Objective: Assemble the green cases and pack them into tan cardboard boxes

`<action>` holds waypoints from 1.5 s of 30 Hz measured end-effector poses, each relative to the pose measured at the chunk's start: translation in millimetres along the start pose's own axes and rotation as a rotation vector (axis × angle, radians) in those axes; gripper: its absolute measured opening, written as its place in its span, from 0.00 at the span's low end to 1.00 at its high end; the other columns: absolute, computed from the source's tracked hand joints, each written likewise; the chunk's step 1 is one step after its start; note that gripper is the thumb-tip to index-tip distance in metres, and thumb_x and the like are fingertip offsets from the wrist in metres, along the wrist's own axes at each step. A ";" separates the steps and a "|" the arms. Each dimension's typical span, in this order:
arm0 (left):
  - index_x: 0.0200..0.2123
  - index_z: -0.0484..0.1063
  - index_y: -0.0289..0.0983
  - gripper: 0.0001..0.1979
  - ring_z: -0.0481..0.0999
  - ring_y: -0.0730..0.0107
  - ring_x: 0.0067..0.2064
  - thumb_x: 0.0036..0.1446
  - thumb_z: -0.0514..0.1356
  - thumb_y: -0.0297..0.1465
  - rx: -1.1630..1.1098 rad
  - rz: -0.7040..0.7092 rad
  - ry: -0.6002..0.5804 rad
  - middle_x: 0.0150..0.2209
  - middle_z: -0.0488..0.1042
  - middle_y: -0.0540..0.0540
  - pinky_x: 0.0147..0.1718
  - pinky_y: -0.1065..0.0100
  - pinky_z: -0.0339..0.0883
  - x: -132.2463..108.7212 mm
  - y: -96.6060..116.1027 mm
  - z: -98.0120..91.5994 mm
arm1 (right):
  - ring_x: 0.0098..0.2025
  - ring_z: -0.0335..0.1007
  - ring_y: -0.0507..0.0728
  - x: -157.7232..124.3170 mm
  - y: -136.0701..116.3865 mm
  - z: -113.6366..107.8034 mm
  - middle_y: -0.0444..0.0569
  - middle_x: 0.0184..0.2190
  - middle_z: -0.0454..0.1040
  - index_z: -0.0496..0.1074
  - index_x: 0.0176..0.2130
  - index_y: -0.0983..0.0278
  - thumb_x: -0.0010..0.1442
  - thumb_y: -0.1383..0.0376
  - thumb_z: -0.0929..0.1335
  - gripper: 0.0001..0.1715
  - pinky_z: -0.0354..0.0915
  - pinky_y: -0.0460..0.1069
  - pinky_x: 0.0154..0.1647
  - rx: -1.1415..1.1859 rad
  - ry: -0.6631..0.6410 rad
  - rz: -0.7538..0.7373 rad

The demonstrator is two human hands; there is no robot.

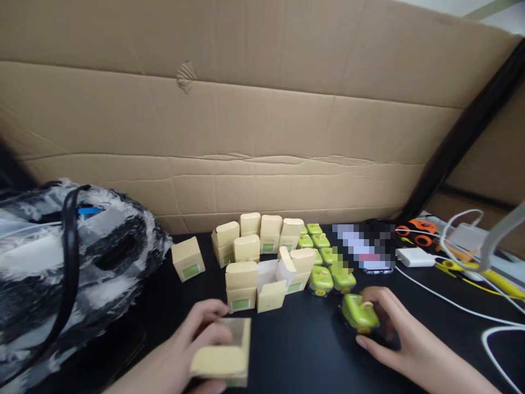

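My left hand (pixel 200 339) grips a small cream cardboard box (pixel 223 361) at the front, its flap toward me and its top open. On the right, my right hand (pixel 385 328) has its thumb and fingers round a green-lidded container (pixel 361 312) with a small loop on top. Behind my hands stand several more cream boxes (pixel 241 282), mostly with raised flaps; one open box (pixel 271 293) has its front flap folded down. Beside them several similar green containers (pixel 321 279) are grouped in rows. A lone box (pixel 187 260) sits farther left.
A black-and-white fuzzy bag (pixel 102 262) with a black strap fills the left side. At the right lie a phone (pixel 375 262), a white charger (pixel 416 257) with cables, orange-handled scissors (pixel 422 232) and a yellow tool (pixel 496 282). A cardboard wall (pixel 246 120) rises behind the black table (pixel 295 345).
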State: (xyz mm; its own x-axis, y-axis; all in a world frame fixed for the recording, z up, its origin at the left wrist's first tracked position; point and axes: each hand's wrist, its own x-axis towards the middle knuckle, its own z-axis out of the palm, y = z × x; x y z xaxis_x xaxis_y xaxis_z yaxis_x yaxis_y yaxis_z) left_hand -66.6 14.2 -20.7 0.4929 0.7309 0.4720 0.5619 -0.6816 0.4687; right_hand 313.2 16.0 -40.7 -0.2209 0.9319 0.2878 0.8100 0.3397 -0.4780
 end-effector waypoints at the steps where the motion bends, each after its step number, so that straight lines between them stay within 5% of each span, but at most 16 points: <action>1: 0.42 0.71 0.45 0.18 0.79 0.66 0.44 0.45 0.63 0.26 -0.048 0.050 -0.019 0.47 0.73 0.49 0.38 0.76 0.75 1.2 1.5 9.5 | 0.28 0.71 0.52 -2.8 -0.6 0.3 0.48 0.41 0.72 0.62 0.46 0.60 0.57 0.65 0.67 0.17 0.72 0.46 0.28 0.015 -0.011 0.007; 6: 0.54 0.59 0.46 0.22 0.73 0.59 0.53 0.57 0.60 0.28 -0.201 0.028 0.090 0.54 0.63 0.41 0.47 0.65 0.72 -7.7 12.8 46.1 | 0.36 0.76 0.55 -9.9 -0.7 -1.2 0.48 0.42 0.75 0.60 0.51 0.59 0.61 0.62 0.65 0.18 0.74 0.47 0.38 0.044 -0.075 0.035; 12: 0.56 0.56 0.46 0.18 0.70 0.61 0.55 0.65 0.55 0.34 -0.277 0.040 0.112 0.55 0.62 0.41 0.50 0.65 0.70 -16.8 17.1 55.9 | 0.37 0.77 0.57 -11.8 -11.0 -4.4 0.47 0.38 0.77 0.62 0.53 0.59 0.59 0.60 0.67 0.23 0.74 0.49 0.39 0.089 -0.121 0.119; 18: 0.59 0.53 0.45 0.23 0.71 0.55 0.55 0.63 0.56 0.34 -0.363 0.089 0.117 0.57 0.60 0.38 0.47 0.60 0.73 -19.3 11.4 63.9 | 0.52 0.71 0.58 10.1 -63.7 -11.5 0.45 0.51 0.70 0.63 0.56 0.49 0.56 0.64 0.72 0.30 0.73 0.45 0.46 0.238 -0.003 -0.109; 25: 0.58 0.53 0.44 0.22 0.70 0.56 0.56 0.63 0.56 0.29 -0.323 0.093 0.219 0.57 0.62 0.37 0.48 0.63 0.73 -27.9 10.3 77.9 | 0.46 0.74 0.53 50.8 -118.5 17.0 0.42 0.52 0.70 0.58 0.57 0.45 0.58 0.66 0.72 0.34 0.72 0.44 0.44 0.704 -0.127 -0.236; 31: 0.60 0.54 0.48 0.23 0.72 0.55 0.56 0.64 0.56 0.30 -0.248 0.045 0.146 0.61 0.60 0.39 0.50 0.60 0.72 -30.5 12.7 70.6 | 0.49 0.71 0.56 45.1 -111.6 40.1 0.45 0.49 0.71 0.62 0.57 0.51 0.54 0.65 0.74 0.34 0.69 0.46 0.49 0.664 -0.046 -0.292; 35: 0.59 0.55 0.48 0.24 0.74 0.57 0.54 0.63 0.58 0.38 -0.256 -0.043 0.061 0.56 0.69 0.43 0.53 0.64 0.71 -27.8 19.1 60.9 | 0.49 0.71 0.58 36.4 -106.7 43.8 0.47 0.49 0.70 0.61 0.57 0.52 0.55 0.63 0.73 0.34 0.69 0.48 0.49 0.659 -0.024 -0.261; 40: 0.59 0.51 0.48 0.19 0.76 0.63 0.53 0.67 0.51 0.41 -0.282 -0.071 0.131 0.57 0.69 0.44 0.53 0.67 0.70 -24.8 24.3 63.8 | 0.42 0.75 0.55 33.7 -106.9 43.5 0.47 0.44 0.73 0.54 0.58 0.52 0.62 0.65 0.67 0.29 0.72 0.47 0.43 0.726 -0.052 -0.132; 45: 0.58 0.52 0.47 0.22 0.78 0.61 0.51 0.64 0.56 0.40 -0.279 -0.086 0.133 0.56 0.71 0.45 0.50 0.65 0.73 -25.5 24.8 61.2 | 0.50 0.73 0.60 33.4 -112.4 26.6 0.47 0.49 0.72 0.61 0.56 0.52 0.51 0.63 0.75 0.37 0.70 0.50 0.50 0.448 -0.082 -0.348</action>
State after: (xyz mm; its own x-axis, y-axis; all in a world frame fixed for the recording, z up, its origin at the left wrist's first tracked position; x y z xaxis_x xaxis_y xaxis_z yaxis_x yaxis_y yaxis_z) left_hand -24.6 -19.3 -66.9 0.3504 0.7878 0.5065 0.3845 -0.6141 0.6892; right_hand 200.3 12.3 0.5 -0.4894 0.7563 0.4341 0.3768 0.6323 -0.6769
